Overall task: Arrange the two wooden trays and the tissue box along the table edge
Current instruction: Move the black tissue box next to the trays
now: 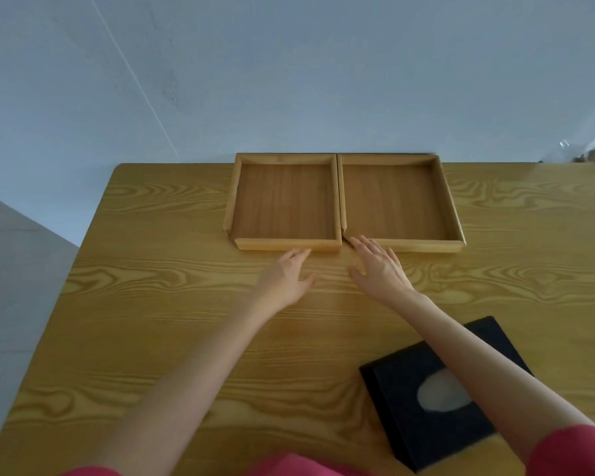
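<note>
Two shallow wooden trays lie side by side against the table's far edge, the left tray touching the right tray. My left hand is flat and open, fingertips at the left tray's near rim. My right hand is open too, its fingertips reaching the near left corner of the right tray. Neither hand holds anything. A black tissue box with a pale oval opening lies tilted at the near right, partly under my right forearm.
The wooden table has its left edge running diagonally, with grey floor beyond it. A pale wall rises right behind the trays. Bare tabletop stretches to the left and right of the trays.
</note>
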`<state>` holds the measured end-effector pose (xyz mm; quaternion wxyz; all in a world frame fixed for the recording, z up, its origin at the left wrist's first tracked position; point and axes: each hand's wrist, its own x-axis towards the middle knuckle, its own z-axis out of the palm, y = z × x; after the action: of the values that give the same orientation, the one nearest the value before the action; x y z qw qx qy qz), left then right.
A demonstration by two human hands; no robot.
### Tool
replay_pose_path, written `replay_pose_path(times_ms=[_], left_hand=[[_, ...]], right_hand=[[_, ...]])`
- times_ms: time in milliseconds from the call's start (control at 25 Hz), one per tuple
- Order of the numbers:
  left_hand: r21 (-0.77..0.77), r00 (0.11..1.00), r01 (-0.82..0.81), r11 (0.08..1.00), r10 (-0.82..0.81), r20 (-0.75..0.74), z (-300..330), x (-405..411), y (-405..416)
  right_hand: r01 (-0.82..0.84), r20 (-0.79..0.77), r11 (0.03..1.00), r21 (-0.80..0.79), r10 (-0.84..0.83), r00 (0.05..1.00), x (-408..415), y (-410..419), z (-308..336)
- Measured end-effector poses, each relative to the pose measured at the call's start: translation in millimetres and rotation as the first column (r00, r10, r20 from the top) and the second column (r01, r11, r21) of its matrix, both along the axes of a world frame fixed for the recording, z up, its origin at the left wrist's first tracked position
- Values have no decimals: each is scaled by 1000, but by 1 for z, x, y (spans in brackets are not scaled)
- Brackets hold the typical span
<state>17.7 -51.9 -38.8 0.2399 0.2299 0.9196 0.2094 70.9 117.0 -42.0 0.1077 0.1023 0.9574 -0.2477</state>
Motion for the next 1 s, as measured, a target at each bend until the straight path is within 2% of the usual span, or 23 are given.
replay_pose_path(times_ms=[200,440,640,760,1000], left_hand=[[176,975,-127,976,90,204,5,65,18],[246,894,-327,912,214,395,-11,136,37],[272,804,-500,823,323,500,-30,188,49],[328,787,-541,775,329,522,-32,209,57],[358,778,-580,732,369,508,-30,216,61]], right_hand=[[98,-5,995,-35,-99,995,67,46,20],[240,63,970,-34,-237,969,143,97,20],[335,136,933,-134,-318,938,181,111,3],[372,106,913,-167,-359,927,191,107,-5],[394,23,916,-72,-394,919,197,104,-12]])
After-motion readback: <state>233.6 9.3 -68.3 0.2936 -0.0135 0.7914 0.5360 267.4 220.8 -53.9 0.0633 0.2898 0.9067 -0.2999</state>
